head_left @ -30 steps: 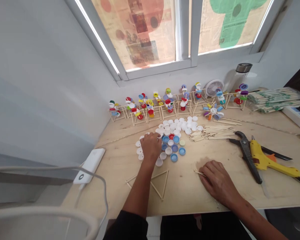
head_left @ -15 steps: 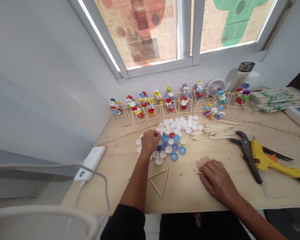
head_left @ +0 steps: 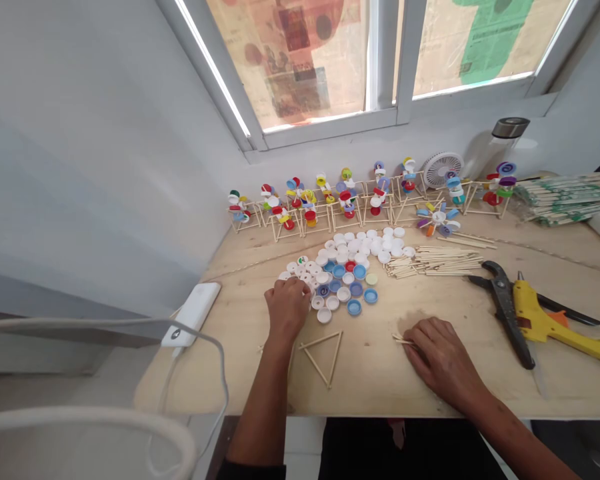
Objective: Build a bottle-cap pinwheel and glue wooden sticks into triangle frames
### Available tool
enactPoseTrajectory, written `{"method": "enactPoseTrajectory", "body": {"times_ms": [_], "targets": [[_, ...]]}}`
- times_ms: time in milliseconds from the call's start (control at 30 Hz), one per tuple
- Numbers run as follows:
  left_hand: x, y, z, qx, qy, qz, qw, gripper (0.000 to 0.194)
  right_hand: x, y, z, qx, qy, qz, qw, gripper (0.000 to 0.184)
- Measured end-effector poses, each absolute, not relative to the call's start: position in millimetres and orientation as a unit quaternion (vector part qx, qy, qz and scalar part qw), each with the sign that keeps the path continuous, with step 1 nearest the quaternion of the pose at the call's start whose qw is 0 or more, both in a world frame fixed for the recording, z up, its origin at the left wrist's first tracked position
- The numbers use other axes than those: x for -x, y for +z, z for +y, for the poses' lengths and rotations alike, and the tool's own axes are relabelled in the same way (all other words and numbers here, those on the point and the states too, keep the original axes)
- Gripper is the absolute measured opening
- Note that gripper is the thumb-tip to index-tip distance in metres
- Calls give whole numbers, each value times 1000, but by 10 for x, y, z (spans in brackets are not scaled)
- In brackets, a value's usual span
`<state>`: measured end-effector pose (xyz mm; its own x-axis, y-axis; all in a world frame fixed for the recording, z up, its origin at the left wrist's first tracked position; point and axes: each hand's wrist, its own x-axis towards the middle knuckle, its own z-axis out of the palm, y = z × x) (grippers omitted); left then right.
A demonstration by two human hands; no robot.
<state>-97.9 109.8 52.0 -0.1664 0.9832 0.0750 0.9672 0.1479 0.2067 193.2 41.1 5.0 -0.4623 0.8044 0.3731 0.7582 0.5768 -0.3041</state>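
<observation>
My left hand [head_left: 287,307] is at the left edge of the pile of bottle caps [head_left: 343,293], palm down. Its fingers are curled, and whatever is under them is hidden. White caps with small holes [head_left: 305,272] lie just beyond its fingertips, with blue ones to the right. My right hand [head_left: 437,353] rests on the table, closed around thin wooden sticks [head_left: 399,339] whose tips poke out on its left side. Between the two hands lies a triangle of sticks [head_left: 334,360]. Another stick is partly covered by my left forearm.
Stick frames with coloured-cap wheels [head_left: 310,217] line the wall. Loose sticks [head_left: 445,260] lie beyond my right hand. At right are black-handled cutters [head_left: 505,307], a yellow glue gun [head_left: 550,320] and bagged sticks [head_left: 570,197]. A white power bank [head_left: 193,313] with a cable sits left.
My left hand has drawn back from over the caps, moving left and nearer to me, uncovering more white caps. My right hand stays in place with the sticks. The view has shifted slightly.
</observation>
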Motion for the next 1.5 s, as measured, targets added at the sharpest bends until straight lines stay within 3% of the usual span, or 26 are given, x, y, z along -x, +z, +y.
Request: {"method": "enactPoseTrajectory", "body": {"times_ms": [467, 1500], "targets": [[829, 513, 1333, -682, 84, 726, 16, 19, -1932, 60, 419, 450, 37, -855, 255, 14], [360, 504, 1881, -708, 130, 693, 38, 14, -1928, 34, 413, 453, 44, -854, 252, 14]]}}
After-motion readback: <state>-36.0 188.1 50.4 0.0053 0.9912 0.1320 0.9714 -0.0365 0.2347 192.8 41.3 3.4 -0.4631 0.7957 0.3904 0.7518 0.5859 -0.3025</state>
